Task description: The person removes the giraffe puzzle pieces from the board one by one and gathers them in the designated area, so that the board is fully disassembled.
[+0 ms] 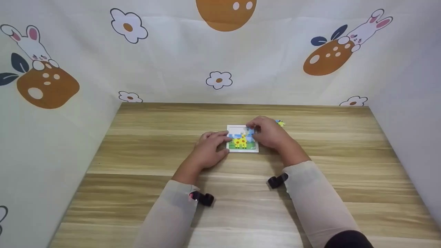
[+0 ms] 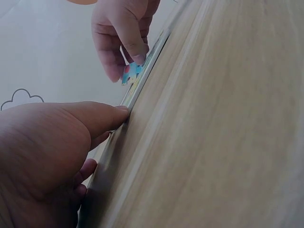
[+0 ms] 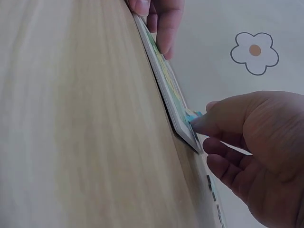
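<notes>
A square giraffe jigsaw puzzle (image 1: 242, 150) in a white frame lies on the table, its upper left part bare white. My left hand (image 1: 211, 148) rests along the frame's left side, with its thumb at the near corner and a fingertip reaching over the picture. Between thumb and fingers, my right hand (image 1: 270, 132) pinches a blue puzzle piece (image 2: 132, 72) with a red spot, tilted over the puzzle's upper right part. In the right wrist view, the right thumb partly hides that piece (image 3: 192, 116).
Loose puzzle pieces (image 1: 280, 123) lie on the wooden table (image 1: 155, 144) just beyond the right hand. A pale cloth with printed rabbits and flowers (image 1: 219, 80) hangs behind the table's far edge and along its sides.
</notes>
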### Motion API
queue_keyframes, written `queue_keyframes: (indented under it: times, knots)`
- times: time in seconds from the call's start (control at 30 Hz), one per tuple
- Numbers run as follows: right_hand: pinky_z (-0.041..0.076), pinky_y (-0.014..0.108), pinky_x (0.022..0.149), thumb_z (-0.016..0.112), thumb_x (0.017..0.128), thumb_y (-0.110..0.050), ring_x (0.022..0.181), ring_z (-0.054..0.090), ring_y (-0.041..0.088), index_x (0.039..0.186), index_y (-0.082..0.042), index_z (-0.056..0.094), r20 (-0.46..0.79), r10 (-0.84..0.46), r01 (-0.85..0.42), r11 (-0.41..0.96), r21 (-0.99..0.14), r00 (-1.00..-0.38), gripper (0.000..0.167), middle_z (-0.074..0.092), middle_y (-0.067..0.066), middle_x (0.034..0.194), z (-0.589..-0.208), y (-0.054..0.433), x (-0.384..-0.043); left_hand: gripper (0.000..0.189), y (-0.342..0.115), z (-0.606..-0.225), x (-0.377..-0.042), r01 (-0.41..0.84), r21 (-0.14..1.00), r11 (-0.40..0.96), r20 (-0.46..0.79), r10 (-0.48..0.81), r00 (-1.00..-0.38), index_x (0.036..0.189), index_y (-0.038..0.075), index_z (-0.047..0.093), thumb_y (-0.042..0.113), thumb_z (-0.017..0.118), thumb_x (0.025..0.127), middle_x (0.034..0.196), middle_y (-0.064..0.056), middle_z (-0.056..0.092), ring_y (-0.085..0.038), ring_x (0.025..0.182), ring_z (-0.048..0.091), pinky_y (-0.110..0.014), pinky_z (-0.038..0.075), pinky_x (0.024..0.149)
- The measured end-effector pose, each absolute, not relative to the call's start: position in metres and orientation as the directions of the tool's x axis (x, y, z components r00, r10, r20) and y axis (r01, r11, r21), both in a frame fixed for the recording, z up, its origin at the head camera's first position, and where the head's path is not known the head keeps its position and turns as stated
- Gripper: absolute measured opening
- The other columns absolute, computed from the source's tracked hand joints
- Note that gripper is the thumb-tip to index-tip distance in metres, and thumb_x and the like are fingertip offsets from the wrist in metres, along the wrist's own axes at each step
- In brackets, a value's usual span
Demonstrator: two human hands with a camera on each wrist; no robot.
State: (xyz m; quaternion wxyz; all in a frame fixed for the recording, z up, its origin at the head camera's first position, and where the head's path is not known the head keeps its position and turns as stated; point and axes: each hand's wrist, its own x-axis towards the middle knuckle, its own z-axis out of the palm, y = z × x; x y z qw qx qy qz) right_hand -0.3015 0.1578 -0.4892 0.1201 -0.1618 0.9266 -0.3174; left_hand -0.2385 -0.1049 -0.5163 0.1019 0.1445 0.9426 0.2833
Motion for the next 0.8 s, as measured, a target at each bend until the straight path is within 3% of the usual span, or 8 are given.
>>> queue_keyframes:
  times: [0.2,0.37,0.6,0.8]
  knots:
    - [0.054,0.048,0.107,0.069,0.097,-0.005,0.117,0.065,0.028,0.138,-0.015,0.073,-0.105,-0.353,-0.217,0.754,-0.62,-0.93,0.042,0.073,0.009,0.129,-0.49,0.16,-0.303,0.045,-0.104,-0.516,-0.239,0.213,0.561,0.8,-0.115,0.33,-0.937,0.151,0.037,0.061,0.039,0.066,0.106,0.172,0.019,0.039,-0.029,0.162,0.027,-0.064,0.021,0.131]
    - [0.053,0.048,0.11,0.069,0.097,-0.008,0.121,0.064,0.027,0.14,-0.017,0.071,-0.108,-0.311,-0.158,0.717,-0.679,-0.944,0.044,0.072,0.006,0.133,-0.486,0.17,-0.306,0.045,-0.105,-0.516,-0.238,0.215,0.556,0.803,-0.117,0.332,-0.936,0.151,0.037,0.06,0.039,0.065,0.106,0.172,0.019,0.039,-0.029,0.162,0.027,-0.063,0.021,0.131]
    - [0.052,0.05,0.113,0.07,0.101,-0.017,0.131,0.059,0.029,0.146,-0.021,0.066,-0.165,-0.214,-0.018,0.661,-0.75,-0.963,0.046,0.067,0.003,0.139,-0.474,0.204,-0.311,0.045,-0.104,-0.517,-0.238,0.223,0.558,0.799,-0.104,0.334,-0.937,0.151,0.037,0.061,0.039,0.066,0.106,0.172,0.018,0.039,-0.03,0.163,0.027,-0.064,0.02,0.131]
    - [0.049,0.053,0.113,0.067,0.102,-0.019,0.14,0.057,0.031,0.145,-0.021,0.066,-0.141,-0.19,-0.019,0.656,-0.754,-0.972,0.042,0.066,0.006,0.144,-0.472,0.241,-0.312,0.045,-0.104,-0.518,-0.237,0.223,0.555,0.801,-0.104,0.333,-0.937,0.151,0.037,0.06,0.039,0.065,0.106,0.172,0.018,0.039,-0.029,0.162,0.027,-0.061,0.022,0.132]
